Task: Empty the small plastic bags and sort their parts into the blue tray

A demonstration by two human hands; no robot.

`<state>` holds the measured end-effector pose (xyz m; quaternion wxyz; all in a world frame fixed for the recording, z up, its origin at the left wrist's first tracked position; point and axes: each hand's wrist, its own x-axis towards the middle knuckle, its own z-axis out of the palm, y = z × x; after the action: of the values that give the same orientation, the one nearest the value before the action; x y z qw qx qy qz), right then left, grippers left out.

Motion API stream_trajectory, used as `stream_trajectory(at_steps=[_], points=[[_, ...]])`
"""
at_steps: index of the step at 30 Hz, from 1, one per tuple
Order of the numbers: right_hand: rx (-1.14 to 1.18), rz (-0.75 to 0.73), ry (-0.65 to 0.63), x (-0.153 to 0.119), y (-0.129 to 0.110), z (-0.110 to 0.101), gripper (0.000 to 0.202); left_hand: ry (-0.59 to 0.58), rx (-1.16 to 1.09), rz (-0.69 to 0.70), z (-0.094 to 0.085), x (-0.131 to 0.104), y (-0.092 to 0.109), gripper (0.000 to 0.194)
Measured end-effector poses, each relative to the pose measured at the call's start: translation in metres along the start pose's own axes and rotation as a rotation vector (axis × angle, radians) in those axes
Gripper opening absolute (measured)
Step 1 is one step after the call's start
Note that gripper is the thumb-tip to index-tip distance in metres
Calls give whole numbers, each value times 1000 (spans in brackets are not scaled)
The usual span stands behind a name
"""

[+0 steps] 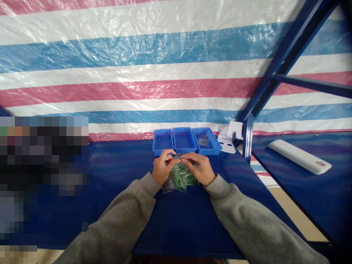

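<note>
While L hand (162,168) and R hand (202,169) both pinch its far edge, the clear bag (180,178) lies btwn them, on the grip's near side, over the bench (118,172) (long axis unclear). Neither hand's nearer.

Sleeved in gray, my left arm (121,216) and right arm (253,216) stretch forward from the lower edge of view, angling inward until my bare left grip (162,168) and right grip (201,169) come close together. Thumbs and forefingers pinch on both sides, tips pointing toward each other, with a cuff (218,186) snug at each wrist.
</note>
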<state>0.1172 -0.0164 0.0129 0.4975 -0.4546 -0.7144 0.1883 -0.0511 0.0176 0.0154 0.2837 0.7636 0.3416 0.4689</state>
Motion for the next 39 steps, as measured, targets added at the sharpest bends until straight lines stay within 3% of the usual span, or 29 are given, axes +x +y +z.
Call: stream_trajectory(at_steps=[5, 12, 17, 24, 31, 39], points=[[-5, -4, -10, 0, -1, 0, 18, -30, 4, 7, -1, 0, 2, 22], [-113, 42, 94, 2, -3, -5, 24, 11, 52, 62, -3, 1, 8, 17], [-116, 43, 25, 1, -6, -4, 30, -62, 116, 16, -4, 1, 9, 29], [-121, -63, -65, 2, -5, -1, 29, -88, 181, 3, -5, -2, 7, 41], [-127, -38, -78, 2, -6, -3, 41, -86, 231, 96, -4, -1, 10, 35], [-74, -38, -142, 1, -9, -3, 37, -136, 114, 120, -4, -2, 5, 43]])
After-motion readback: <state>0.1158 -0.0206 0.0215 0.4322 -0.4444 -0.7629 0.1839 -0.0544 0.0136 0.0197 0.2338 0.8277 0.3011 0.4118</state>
